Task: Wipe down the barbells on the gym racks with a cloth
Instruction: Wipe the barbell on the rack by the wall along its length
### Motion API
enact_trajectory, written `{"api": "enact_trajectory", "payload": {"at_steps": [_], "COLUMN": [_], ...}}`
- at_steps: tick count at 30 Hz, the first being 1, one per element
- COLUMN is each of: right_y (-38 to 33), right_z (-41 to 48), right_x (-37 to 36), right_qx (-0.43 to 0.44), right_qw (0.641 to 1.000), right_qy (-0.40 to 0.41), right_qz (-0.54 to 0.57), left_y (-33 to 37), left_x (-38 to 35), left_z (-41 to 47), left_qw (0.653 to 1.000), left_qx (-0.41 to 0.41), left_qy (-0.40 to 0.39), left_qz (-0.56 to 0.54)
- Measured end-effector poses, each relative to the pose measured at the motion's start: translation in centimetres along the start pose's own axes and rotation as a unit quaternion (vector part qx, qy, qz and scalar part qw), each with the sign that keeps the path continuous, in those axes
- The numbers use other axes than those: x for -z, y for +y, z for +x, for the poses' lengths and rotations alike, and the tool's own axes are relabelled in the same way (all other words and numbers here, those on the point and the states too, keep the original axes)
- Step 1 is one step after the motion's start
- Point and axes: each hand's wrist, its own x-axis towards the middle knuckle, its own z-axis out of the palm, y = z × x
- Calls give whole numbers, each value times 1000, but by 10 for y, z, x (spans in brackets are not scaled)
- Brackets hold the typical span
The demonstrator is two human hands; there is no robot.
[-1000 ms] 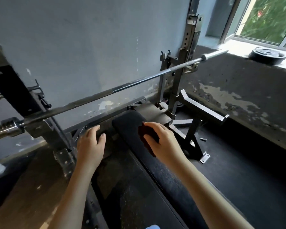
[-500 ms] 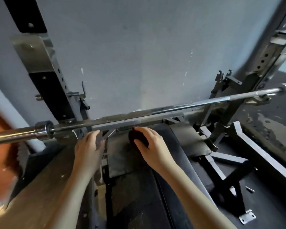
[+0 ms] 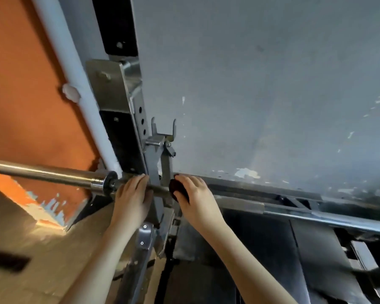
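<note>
A steel barbell (image 3: 42,172) lies across the rack, its sleeve and collar at the left and its shaft running right and down to the frame's edge. My left hand (image 3: 133,197) rests over the shaft just right of the collar, beside the grey rack upright (image 3: 157,172). My right hand (image 3: 195,199) grips a dark red cloth (image 3: 177,189) and holds it against the shaft just right of that upright. The shaft between my hands is hidden behind the upright.
A grey wall (image 3: 261,84) stands close behind the rack. A white pipe (image 3: 75,84) and an orange wall (image 3: 20,95) are at the left. A J-hook (image 3: 164,133) sits above my hands. The black bench pad (image 3: 272,260) lies below right, wooden flooring (image 3: 31,260) below left.
The view has swung left and closer to the left rack upright. Both hands rose from above the bench pad to the barbell; the right hand brought the cloth onto the shaft.
</note>
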Motion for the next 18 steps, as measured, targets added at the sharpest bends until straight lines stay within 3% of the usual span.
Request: {"api": "enact_trajectory", "payload": {"at_steps": [3,7,11,18], "right_y": [22,23,23,61], "right_z": [20,35,50,15], "right_x": [-22,-63,-68,-28], "right_qx": [22,66,90,103], "right_qw": [1000,990,984,984], "right_qy": [11,-64,-133,-108], "right_qz": [-20,-103,-78,-95], "left_y": [-10,-21,-24,-23], "left_x": [-21,-32,-30,-39], "left_z": [2,-1,-2,-8], "left_qw": [999,999,999,997], "left_qx": [14,14,16,38], "left_qy": [19,23,21,47], "left_qz": [26,37,37,49]}}
